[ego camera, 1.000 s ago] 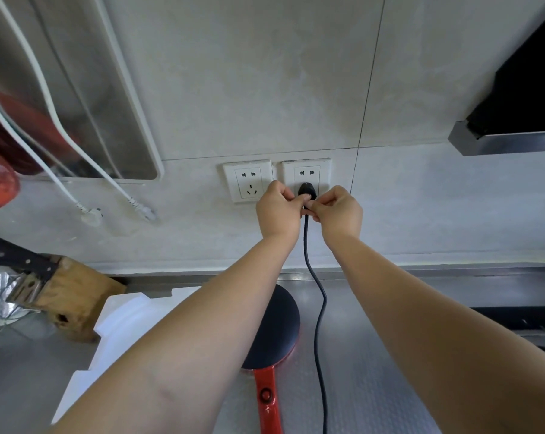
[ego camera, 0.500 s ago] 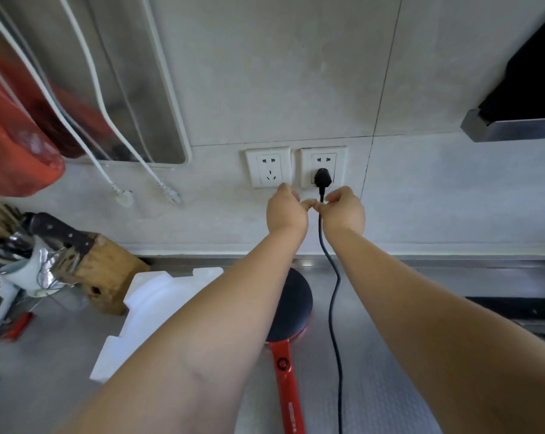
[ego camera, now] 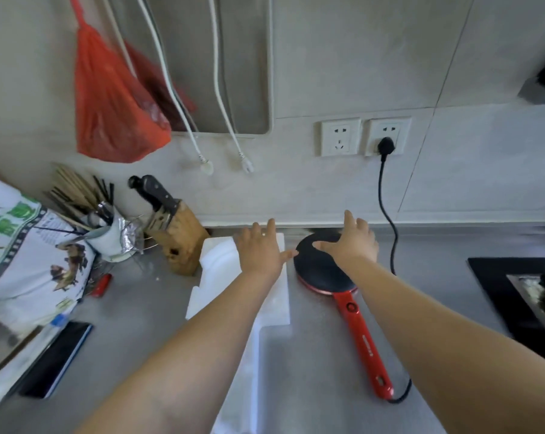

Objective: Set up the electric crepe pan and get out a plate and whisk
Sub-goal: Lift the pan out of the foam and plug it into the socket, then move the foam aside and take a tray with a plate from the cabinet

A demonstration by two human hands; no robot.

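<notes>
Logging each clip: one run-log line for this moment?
plug: in right socket | left hand: open, over foam | right hand: open, over crepe pan

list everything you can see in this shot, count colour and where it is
crepe pan: 1, black plate with red handle, on the counter right of centre
power cord: 1, black, plugged into the right wall socket, runs down to the handle end
wall sockets: 2, white, side by side on the wall
foam packing: 1, white, on the counter left of the pan
knife block: 1, wooden, with a black-handled knife, by the wall
utensil holder: 1, pale, holding chopsticks, far left
plastic bag: 1, red, hanging on the wall
hanging cables: 2, white, beside the bag
left hand: 1, fingers spread, over the foam
right hand: 1, fingers spread, over the pan
</notes>
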